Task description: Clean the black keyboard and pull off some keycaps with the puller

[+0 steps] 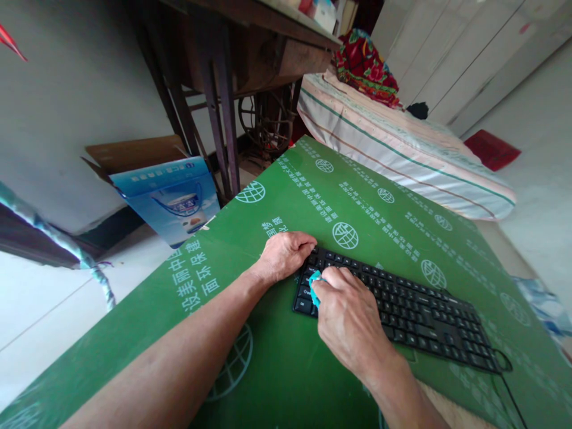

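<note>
A black keyboard (415,307) lies on a green printed board (277,357). My left hand (286,255) rests at the keyboard's left end, fingers curled over its corner and holding it. My right hand (348,319) is closed around a small turquoise lump (314,287), perhaps cleaning gel or a cloth, and presses it onto the keys at the keyboard's left side. The keyboard's black cable (507,381) runs off toward the lower right.
A blue printed carton (172,199) leans by the wall at left. A dark wooden treadle table (241,59) stands behind the board. A striped mattress (402,149) with a red floral bundle (364,65) lies at back right. A red mat (491,149) is on the floor.
</note>
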Tool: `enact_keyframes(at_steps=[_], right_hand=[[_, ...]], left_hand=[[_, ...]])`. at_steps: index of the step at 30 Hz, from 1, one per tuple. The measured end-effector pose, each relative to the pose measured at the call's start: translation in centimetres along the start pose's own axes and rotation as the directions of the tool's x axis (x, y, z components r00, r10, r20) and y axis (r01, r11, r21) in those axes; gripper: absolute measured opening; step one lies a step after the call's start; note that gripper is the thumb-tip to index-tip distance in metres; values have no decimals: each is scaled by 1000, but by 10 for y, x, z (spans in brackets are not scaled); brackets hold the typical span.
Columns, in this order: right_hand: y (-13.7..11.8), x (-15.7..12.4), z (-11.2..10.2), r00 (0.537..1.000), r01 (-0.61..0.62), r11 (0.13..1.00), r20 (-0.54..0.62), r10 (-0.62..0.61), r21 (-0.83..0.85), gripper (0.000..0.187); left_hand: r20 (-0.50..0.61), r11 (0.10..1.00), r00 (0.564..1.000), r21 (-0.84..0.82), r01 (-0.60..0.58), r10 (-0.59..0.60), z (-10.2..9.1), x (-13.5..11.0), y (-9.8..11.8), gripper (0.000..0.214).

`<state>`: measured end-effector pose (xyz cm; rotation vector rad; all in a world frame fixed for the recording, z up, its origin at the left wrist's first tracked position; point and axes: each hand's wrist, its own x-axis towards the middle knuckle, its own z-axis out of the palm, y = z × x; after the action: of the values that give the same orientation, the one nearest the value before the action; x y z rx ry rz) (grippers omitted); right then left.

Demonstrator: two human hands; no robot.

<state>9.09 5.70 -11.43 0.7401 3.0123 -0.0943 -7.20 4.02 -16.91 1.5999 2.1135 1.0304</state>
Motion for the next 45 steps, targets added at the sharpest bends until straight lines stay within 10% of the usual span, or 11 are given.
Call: enact_keyframes(at_steps=[45], right_hand=[[13, -19, 1, 993, -116, 993, -12, 116, 33, 25]], left_hand=[[-5, 1000, 1000, -27, -7, 7, 0, 2, -4, 28]])
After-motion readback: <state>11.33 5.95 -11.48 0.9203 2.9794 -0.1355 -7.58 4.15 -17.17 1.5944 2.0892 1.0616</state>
